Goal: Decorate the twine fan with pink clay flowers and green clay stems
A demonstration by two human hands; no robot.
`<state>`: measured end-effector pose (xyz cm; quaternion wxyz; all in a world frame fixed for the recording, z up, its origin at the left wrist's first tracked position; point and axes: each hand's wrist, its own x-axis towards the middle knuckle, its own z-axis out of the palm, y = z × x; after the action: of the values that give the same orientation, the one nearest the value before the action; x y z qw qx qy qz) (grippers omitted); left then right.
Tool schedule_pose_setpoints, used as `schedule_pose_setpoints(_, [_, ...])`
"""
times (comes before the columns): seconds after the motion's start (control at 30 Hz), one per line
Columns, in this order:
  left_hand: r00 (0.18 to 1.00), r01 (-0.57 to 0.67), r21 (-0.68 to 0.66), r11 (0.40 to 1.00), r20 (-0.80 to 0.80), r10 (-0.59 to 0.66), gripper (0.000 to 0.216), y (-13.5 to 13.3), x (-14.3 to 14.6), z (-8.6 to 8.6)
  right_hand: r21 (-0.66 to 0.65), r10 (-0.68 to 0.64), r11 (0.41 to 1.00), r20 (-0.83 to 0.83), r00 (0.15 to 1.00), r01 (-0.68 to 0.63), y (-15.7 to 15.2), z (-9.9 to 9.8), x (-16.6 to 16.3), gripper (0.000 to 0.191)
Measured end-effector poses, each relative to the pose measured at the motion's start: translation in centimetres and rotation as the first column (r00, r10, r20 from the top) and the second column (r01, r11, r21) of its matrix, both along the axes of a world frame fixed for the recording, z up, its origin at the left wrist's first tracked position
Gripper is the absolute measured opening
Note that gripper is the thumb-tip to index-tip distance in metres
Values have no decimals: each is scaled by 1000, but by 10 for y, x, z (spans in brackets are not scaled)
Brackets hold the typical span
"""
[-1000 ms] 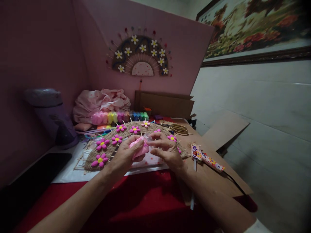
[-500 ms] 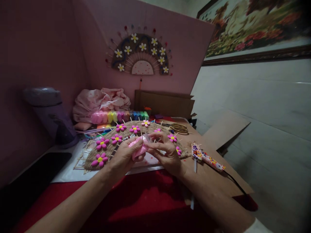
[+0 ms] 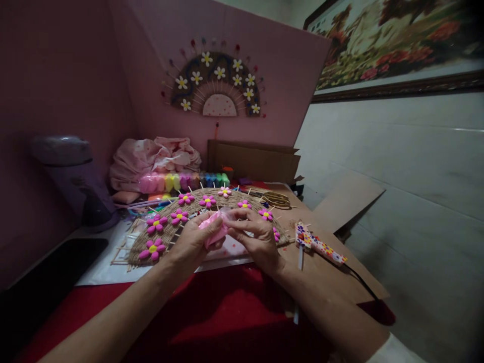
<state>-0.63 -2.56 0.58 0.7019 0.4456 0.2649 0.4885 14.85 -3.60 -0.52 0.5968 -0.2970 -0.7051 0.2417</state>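
Note:
My left hand (image 3: 192,243) grips a lump of pink clay in a clear wrapper (image 3: 214,229). The fingers of my right hand (image 3: 257,236) pinch the top of the same wrapper. Both hands hover just above a half-round woven jute fan (image 3: 141,241) lying on the table. Several pink clay flowers with yellow centres (image 3: 153,248) sit along the fan's arc, and thin wooden sticks poke out of its rim.
A flower-patterned glue gun (image 3: 320,244) lies on brown cardboard (image 3: 333,275) to the right. Gold scissors (image 3: 275,198) and a row of coloured clay packs (image 3: 181,180) lie behind the fan. A finished fan (image 3: 215,80) hangs on the pink wall. A purple appliance (image 3: 73,176) stands at left.
My hands have closed in on each other, and my right fingers have moved from beside the wrapper onto its top. The view has shifted slightly.

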Motion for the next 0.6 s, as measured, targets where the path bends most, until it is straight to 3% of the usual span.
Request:
schedule_pose_setpoints(0.13, [999, -25, -29, 999, -20, 25, 30, 0, 0, -2, -11, -76, 997, -57, 995, 75, 1, -3, 1, 5])
schedule_pose_setpoints(0.23, [1000, -2, 42, 999, -29, 4, 26, 2, -1, -6, -80, -89, 993, -26, 996, 87, 3, -5, 0, 8])
schedule_pose_setpoints(0.5, [992, -47, 118, 992, -113, 61, 23, 6, -1, -12, -131, 6, 991, -55, 998, -13, 2, -7, -1, 11])
schedule_pose_setpoints(0.6, [987, -58, 83, 995, -147, 70, 22, 2, 1, -9, -153, 11, 988, -107, 994, -28, 2, -7, -2, 10])
